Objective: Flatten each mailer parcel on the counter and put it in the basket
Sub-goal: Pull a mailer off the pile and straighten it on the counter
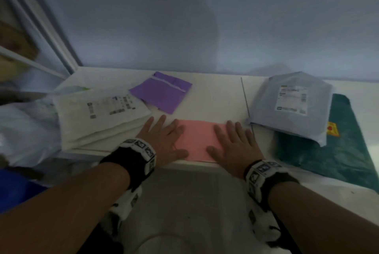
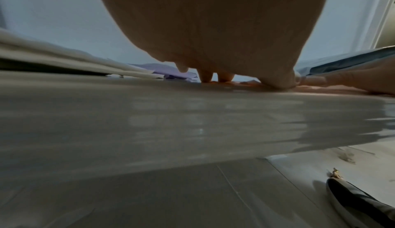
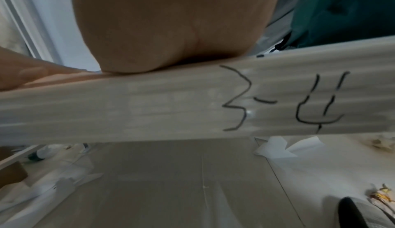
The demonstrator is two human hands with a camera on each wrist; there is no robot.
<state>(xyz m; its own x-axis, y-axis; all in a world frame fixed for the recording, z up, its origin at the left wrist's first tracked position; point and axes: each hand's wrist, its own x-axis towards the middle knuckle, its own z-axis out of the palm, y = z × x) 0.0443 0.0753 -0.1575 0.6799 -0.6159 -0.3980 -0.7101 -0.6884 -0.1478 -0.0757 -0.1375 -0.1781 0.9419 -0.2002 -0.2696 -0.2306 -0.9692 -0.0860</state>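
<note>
Pink mailer [image 1: 198,141] sits flat at the front edge of the white worktop [image 1: 217,98], and both hands are pressed down on it with straight, spread fingers, so nothing is actually being grasped. Left hand [image 1: 164,141] covers its left edge, half on the mailer and half on the worktop, while right hand [image 1: 233,145] lies over its right edge, thumbs pointing at each other across the pink middle. Just left of the left hand is a big white parcel [image 1: 98,114] with printed labels. Behind the pink one, apart from it, lies a purple mailer [image 1: 162,91]. Off to the right, a grey parcel [image 1: 291,106] with a shipping label rests partly on top of a dark green one [image 1: 336,151].
</note>
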